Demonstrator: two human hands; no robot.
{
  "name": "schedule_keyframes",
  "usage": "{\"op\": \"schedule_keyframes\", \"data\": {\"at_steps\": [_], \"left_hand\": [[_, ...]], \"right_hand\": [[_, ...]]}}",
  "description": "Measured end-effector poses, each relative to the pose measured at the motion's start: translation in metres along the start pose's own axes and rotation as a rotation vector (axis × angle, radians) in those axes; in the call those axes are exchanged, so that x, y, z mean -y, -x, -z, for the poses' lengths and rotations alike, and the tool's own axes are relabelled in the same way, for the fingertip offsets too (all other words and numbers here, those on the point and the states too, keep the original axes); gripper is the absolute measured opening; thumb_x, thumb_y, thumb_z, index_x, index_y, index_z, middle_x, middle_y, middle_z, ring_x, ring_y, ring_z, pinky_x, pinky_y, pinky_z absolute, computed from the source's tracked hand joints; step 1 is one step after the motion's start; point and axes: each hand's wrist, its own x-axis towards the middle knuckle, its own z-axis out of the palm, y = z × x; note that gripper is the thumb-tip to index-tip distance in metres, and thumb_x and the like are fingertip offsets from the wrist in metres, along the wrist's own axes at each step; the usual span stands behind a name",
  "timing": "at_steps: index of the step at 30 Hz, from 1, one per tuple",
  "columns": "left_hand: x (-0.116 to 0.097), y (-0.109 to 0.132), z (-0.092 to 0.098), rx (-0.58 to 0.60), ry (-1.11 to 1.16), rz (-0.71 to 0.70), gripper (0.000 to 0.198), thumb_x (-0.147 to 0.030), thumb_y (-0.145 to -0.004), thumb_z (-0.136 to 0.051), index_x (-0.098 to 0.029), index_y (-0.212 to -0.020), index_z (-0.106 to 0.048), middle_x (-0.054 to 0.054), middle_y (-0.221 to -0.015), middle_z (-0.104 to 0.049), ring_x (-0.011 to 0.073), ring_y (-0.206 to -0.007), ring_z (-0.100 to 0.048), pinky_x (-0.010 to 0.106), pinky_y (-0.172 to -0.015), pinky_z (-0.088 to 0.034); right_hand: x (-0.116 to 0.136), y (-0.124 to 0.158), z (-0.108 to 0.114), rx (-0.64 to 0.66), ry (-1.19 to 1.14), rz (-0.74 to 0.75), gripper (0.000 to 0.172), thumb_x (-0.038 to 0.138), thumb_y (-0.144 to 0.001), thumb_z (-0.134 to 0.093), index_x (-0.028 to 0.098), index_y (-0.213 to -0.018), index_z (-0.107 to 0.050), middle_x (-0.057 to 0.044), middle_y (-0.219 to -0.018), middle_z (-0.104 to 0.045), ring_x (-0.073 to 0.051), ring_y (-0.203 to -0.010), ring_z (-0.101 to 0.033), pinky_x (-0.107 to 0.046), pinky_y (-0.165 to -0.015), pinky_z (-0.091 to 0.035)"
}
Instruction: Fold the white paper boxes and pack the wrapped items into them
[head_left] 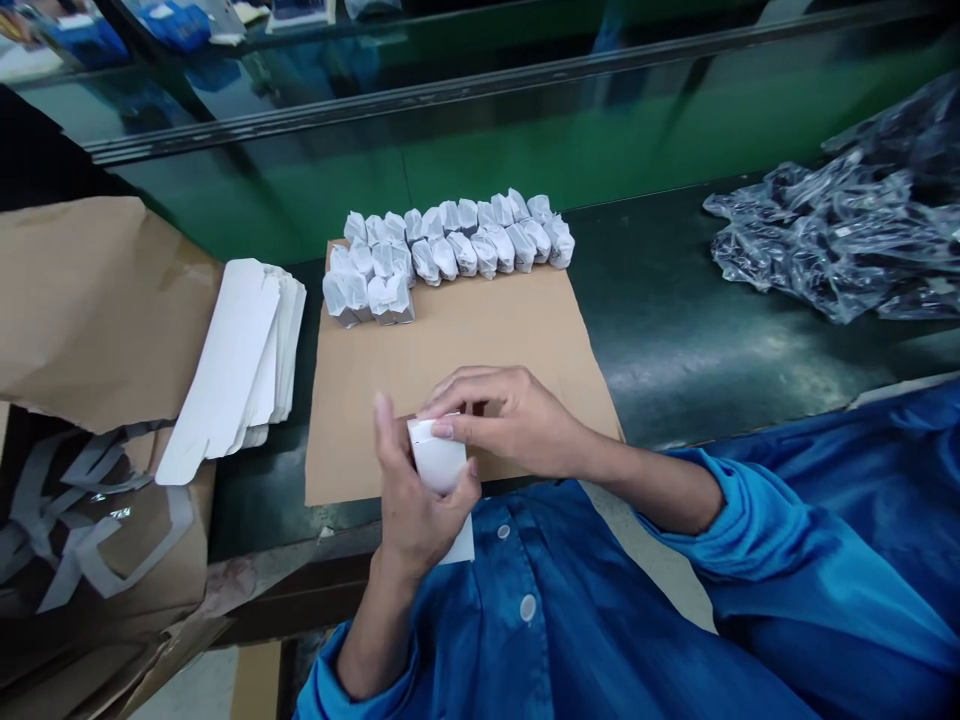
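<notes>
one white box (439,465) is in hand at the near edge of the cardboard sheet (465,350): the left hand (420,510) wraps its grip round the sides, most fingers hidden, the right hand (517,420) pinches the top end. whether the white patch (461,545) below belongs to it i cannot tell. plastic bags (817,230) are cut off at right.

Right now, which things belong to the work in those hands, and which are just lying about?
Seemingly in use:
white carton, held by the left fingers, right fingers at its top
wrapped pieces in rows
cardboard sheet beneath them
flat white cards, probably

Probably just lying about:
crumpled plastic, far right
pale strips, lower left
</notes>
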Motion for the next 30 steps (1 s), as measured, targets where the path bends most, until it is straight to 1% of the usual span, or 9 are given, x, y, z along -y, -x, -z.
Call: {"op": "schedule_keyframes", "data": {"at_steps": [5,10,13,16,19,22,25,27,30], "left_hand": [[0.005,0.003,0.008,0.098,-0.060,0.036,0.088,-0.030,-0.082,-0.068,-0.022,-0.154,-0.019,0.017,-0.143,-0.047,0.0279,-0.121,-0.059,0.037,-0.092,-0.054],[0.005,0.005,0.005,0.145,0.074,0.162,0.075,-0.028,-0.081,-0.069,-0.022,-0.147,-0.033,0.014,-0.142,-0.049,0.0265,-0.127,-0.055,0.038,-0.101,-0.050],[0.010,-0.009,0.004,-0.052,0.239,0.382,0.057,-0.036,-0.081,-0.071,-0.022,-0.131,-0.049,0.012,-0.133,-0.055,0.0250,-0.120,-0.058,0.036,-0.099,-0.051],[0.029,-0.034,0.002,-0.309,0.502,0.569,0.038,-0.043,-0.088,-0.059,-0.020,-0.117,-0.053,0.009,-0.116,-0.061,0.0227,-0.106,-0.065,0.039,-0.094,-0.054],[0.053,-0.052,0.004,-0.423,0.529,0.566,0.036,-0.040,-0.089,-0.052,-0.018,-0.118,-0.050,0.009,-0.110,-0.063,0.0241,-0.107,-0.065,0.046,-0.099,-0.050],[0.067,-0.052,0.015,-0.455,0.333,0.494,0.047,-0.031,-0.081,-0.065,-0.017,-0.125,-0.052,0.014,-0.133,-0.055,0.0278,-0.133,-0.048,0.048,-0.117,-0.031],[0.068,-0.038,0.034,-0.287,-0.145,0.248,0.060,-0.025,-0.083,-0.066,-0.014,-0.138,-0.048,0.018,-0.154,-0.036,0.0304,-0.148,-0.026,0.048,-0.122,-0.017],[0.063,-0.030,0.045,-0.008,-0.403,0.010,0.059,-0.020,-0.089,-0.054,-0.018,-0.146,-0.040,0.016,-0.155,-0.038,0.0290,-0.149,-0.026,0.050,-0.122,-0.019],[0.050,-0.030,0.052,0.463,-0.530,-0.263,0.065,-0.010,-0.088,-0.045,-0.026,-0.150,-0.035,0.008,-0.156,-0.041,0.0275,-0.149,-0.027,0.053,-0.121,-0.020]], "right_hand": [[-0.021,0.016,-0.013,-0.051,0.357,0.395,0.023,0.022,-0.097,-0.055,0.011,-0.110,-0.070,-0.012,-0.112,-0.072,-0.018,-0.106,-0.065,-0.033,-0.093,-0.053],[-0.026,0.018,-0.009,0.032,0.630,0.457,0.025,0.022,-0.097,-0.049,0.011,-0.109,-0.068,-0.013,-0.112,-0.069,-0.021,-0.102,-0.064,-0.035,-0.088,-0.054],[-0.017,-0.015,0.012,0.168,0.639,0.311,0.030,0.034,-0.100,-0.047,0.016,-0.121,-0.061,-0.008,-0.120,-0.068,-0.018,-0.106,-0.065,-0.031,-0.086,-0.054],[-0.017,-0.070,0.027,0.048,0.924,0.079,0.032,0.035,-0.102,-0.042,0.017,-0.126,-0.054,-0.006,-0.116,-0.068,-0.020,-0.100,-0.065,-0.032,-0.081,-0.051],[-0.031,-0.117,0.021,0.035,1.176,0.009,0.033,0.022,-0.099,-0.045,0.016,-0.131,-0.050,-0.010,-0.116,-0.066,-0.026,-0.100,-0.063,-0.036,-0.080,-0.049],[-0.046,-0.135,0.010,0.097,1.322,0.061,0.035,0.005,-0.094,-0.037,0.015,-0.122,-0.054,-0.014,-0.124,-0.059,-0.027,-0.107,-0.057,-0.033,-0.074,-0.047],[-0.056,-0.132,0.010,0.134,1.439,0.143,0.036,0.005,-0.095,-0.028,0.017,-0.116,-0.055,-0.014,-0.128,-0.054,-0.027,-0.116,-0.048,-0.032,-0.071,-0.046],[-0.059,-0.129,0.017,0.179,1.453,0.191,0.036,0.007,-0.097,-0.026,0.018,-0.118,-0.054,-0.012,-0.126,-0.053,-0.027,-0.116,-0.046,-0.033,-0.071,-0.044],[-0.058,-0.132,0.023,0.250,1.500,0.255,0.038,0.007,-0.097,-0.026,0.017,-0.118,-0.055,-0.014,-0.125,-0.054,-0.028,-0.115,-0.046,-0.035,-0.072,-0.042]]}}
